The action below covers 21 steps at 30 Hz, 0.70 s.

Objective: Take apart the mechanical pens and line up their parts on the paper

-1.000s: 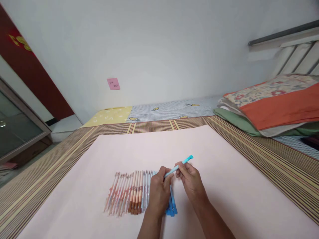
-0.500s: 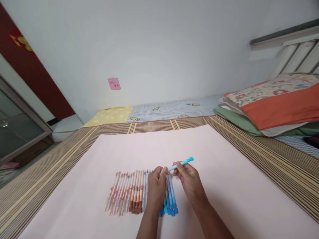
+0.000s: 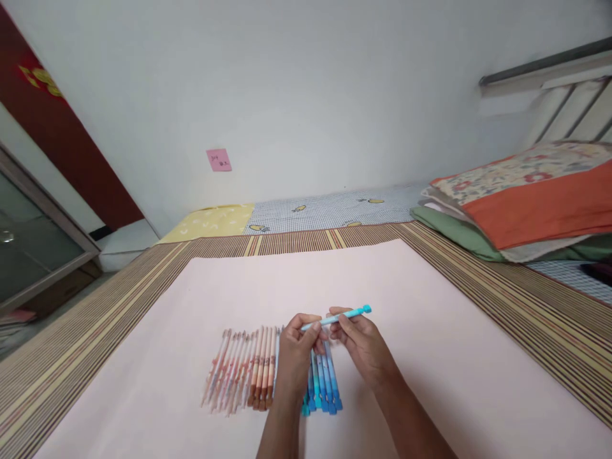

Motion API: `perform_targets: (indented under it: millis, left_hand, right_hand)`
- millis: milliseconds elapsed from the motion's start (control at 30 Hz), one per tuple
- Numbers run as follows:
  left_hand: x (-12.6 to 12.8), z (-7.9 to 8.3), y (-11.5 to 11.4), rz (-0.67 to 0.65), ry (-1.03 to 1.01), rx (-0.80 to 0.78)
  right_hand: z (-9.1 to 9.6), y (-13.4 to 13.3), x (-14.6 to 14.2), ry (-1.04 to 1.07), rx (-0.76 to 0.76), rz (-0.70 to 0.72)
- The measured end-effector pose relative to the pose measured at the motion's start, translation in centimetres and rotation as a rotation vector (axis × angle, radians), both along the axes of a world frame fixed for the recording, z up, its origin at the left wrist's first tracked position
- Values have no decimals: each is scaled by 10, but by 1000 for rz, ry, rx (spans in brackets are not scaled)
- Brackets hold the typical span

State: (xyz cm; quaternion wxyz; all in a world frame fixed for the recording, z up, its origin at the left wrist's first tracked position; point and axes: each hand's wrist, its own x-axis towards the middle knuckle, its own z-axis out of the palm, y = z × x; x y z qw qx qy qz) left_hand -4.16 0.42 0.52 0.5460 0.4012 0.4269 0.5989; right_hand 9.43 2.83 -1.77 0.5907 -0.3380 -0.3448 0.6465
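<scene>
The bare, slim-fingered left grip and bare, slim-fingered right grip are joining narrow wrists; the bare left forearm and bare right forearm are widening below.

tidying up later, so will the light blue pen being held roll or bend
The light blue pen is probably stiff: it looks straight. Likely light, being slim. It may roll unevenly, as its turquoise end looks wider.

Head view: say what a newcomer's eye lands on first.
Probably the blue pen held between left hand and right hand, low centre. Next come the row of pens on the pale sheet beneath and the orange cloth at far right. The pink note on the wall stands out.
</scene>
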Motion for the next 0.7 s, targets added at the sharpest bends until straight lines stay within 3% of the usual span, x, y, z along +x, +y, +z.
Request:
perform_targets:
  millis: [67, 167, 267, 367, 467, 700]
  left_hand:
    - [-4, 0, 1, 30, -25, 10]
    - [-12, 0, 2, 47, -38, -21]
    - [-18, -2, 4, 40, -55, -66]
    - [-18, -4, 6, 26, -79, -76]
    - [-16, -7, 6, 16, -90, -83]
    - [-16, -2, 3, -12, -146, -67]
  right_hand:
    - [4, 1, 5, 31, -45, 0]
    - [10, 3, 18, -27, -28, -201]
    - [21, 1, 29, -415, 219, -307]
    - [33, -7, 30, -807, 463, -110]
    - [39, -15, 23, -954, 480, 79]
    - [37, -20, 20, -726, 249, 326]
